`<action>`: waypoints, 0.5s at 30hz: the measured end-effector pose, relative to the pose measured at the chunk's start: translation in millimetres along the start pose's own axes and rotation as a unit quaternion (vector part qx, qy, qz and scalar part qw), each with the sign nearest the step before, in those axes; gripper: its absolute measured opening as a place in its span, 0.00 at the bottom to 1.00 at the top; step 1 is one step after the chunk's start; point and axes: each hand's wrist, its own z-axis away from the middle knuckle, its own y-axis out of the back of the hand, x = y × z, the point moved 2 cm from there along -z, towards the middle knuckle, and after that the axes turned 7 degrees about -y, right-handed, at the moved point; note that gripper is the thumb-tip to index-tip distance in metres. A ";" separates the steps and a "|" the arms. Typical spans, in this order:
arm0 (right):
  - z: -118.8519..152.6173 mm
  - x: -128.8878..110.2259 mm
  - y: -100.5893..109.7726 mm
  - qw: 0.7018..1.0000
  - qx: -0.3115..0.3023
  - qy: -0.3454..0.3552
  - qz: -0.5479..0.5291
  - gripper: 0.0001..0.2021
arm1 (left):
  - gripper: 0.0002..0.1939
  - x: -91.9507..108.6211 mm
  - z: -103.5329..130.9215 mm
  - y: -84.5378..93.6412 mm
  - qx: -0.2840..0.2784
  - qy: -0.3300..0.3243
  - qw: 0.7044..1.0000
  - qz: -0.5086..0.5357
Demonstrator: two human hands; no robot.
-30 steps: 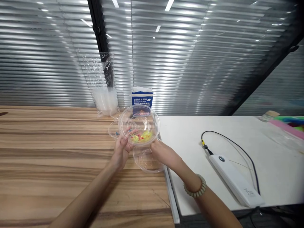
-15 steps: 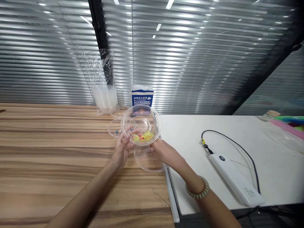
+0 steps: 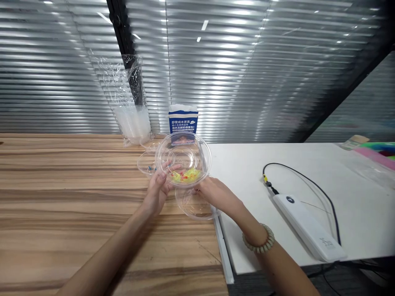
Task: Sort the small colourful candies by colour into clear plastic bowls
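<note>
A clear round plastic bowl (image 3: 183,150) is tilted toward me, with small yellow and red pieces (image 3: 186,176) gathered at its lower side. My left hand (image 3: 159,190) grips its lower left edge, thumb in front and fingers showing through from behind. Against the bowl's lower right rim is my right hand (image 3: 211,191); its fingers are curled under the edge, tips partly hidden, and what they hold cannot be made out. Beneath it, another clear round dish (image 3: 196,209) rests on the wooden table. A further clear dish (image 3: 142,164) with small blue pieces stands behind my left hand.
A bagged stack of clear plastic cups or bowls (image 3: 132,123) stands at the table's back. Beside it are another clear dish (image 3: 151,143) and a blue-and-white printed bag (image 3: 183,120). On the white table at right lie a white power bank (image 3: 308,228) with a black cable (image 3: 321,192) and colourful items (image 3: 378,154).
The view has shifted slightly. Both hands stay at the bowl, which has tilted a little more toward me; the yellow and red pieces remain inside.
</note>
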 end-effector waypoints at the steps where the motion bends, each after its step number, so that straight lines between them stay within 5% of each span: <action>1: -0.1 -0.3 0.1 1.000 0.002 0.000 0.002 0.11 | 0.36 -0.3 -0.1 0.3 0.000 0.001 1.000 0.000; 15: -0.2 2.2 -1.1 1.000 0.002 0.023 0.014 0.10 | 0.34 -1.3 0.1 1.6 -0.009 0.001 1.000 -0.007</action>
